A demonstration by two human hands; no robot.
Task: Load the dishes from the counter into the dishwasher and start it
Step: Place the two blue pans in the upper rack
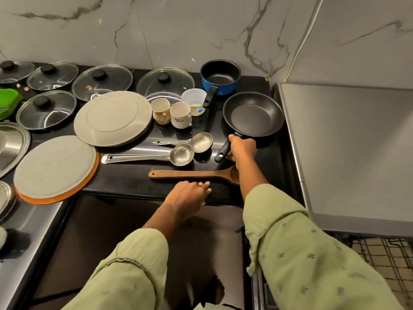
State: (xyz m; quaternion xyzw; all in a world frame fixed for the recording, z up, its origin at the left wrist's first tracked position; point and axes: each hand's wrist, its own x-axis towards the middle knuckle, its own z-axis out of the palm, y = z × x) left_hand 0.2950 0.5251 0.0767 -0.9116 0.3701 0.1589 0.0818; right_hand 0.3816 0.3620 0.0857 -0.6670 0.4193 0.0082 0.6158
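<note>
Sleeve point(312, 253); right hand point(242, 147) over pan handle point(223, 151)

A: Where is there room round the black non-stick frying pan point(253, 114)?

B: At its 5 o'clock: bare glossy black counter point(267, 163) runs to the front edge. At 3 o'clock the raised grey metal slab point(348, 153) sits just beside the rim.

A: And leftward?

B: Crowded. Blue saucepan with a black handle point(220, 79) at 11 o'clock, three pale cups point(180, 115) at 9, two steel ladles point(178, 154) at 8, a brown wooden spatula point(196, 174) lying crosswise at 7.
</note>
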